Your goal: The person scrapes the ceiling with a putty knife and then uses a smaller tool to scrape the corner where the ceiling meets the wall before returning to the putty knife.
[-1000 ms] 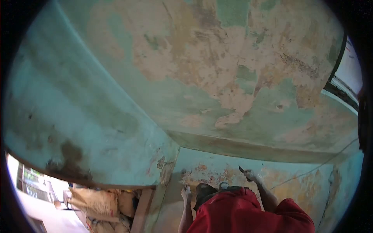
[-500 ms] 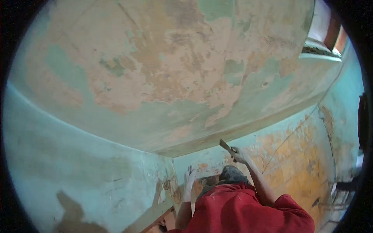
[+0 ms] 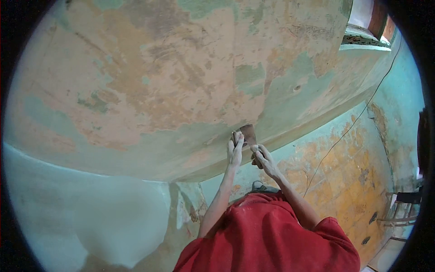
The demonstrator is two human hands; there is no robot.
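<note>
My right hand (image 3: pixel 265 161) is closed round the handle of a broad-bladed scraper (image 3: pixel 248 133), its dull brownish blade pointing up. Close beside it, my left hand (image 3: pixel 235 147) is raised with its fingers bent round a small dark flat piece (image 3: pixel 234 137); I cannot tell what kind of thing this is. The fingers of the left hand overlap the near side of the scraper blade. Both hands are whitened with dust and are held in front of the lower part of a patchy wall (image 3: pixel 190 95) of peeling green and pinkish paint.
A window recess (image 3: pixel 366 38) is at the upper right. A thin dark cable (image 3: pixel 346 131) runs down across the right side. The floor (image 3: pixel 335 190) is worn yellow-orange. At the far right stands a wooden frame-like piece (image 3: pixel 398 222). A pale blue wall (image 3: pixel 41 195) is at left.
Both hands have come up and together in front of the wall; before, they were apart and lower. The scraper now stands beside the left hand. The view has shifted.
</note>
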